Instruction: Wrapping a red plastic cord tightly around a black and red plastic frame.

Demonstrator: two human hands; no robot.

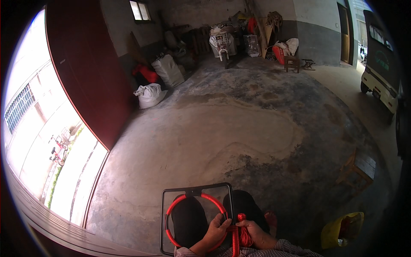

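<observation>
A black square frame [162, 220] with rounded corners rests across my lap. Inside it sits a ring wrapped in red cord [213, 199], with dark gaps in the wrapping. My left hand [215, 232] is closed on the right side of the frame, its thumb near the place where ring and bar meet. Red wrapping also covers the lower part of that right bar. Just beside it, my right hand [259, 235] is closed on red cord, and a looped bundle of the cord [245, 236] hangs by its fingers. Exactly how the cord passes between the fingertips is too small to tell.
To the right stand a wooden stool [361, 167] and a yellow bag [336, 233]. White sacks [150, 95] lie by the dark red door [85, 77] at left. A two-wheeler with a basket [221, 40] is at the back, and a vehicle [381, 68] stands far right.
</observation>
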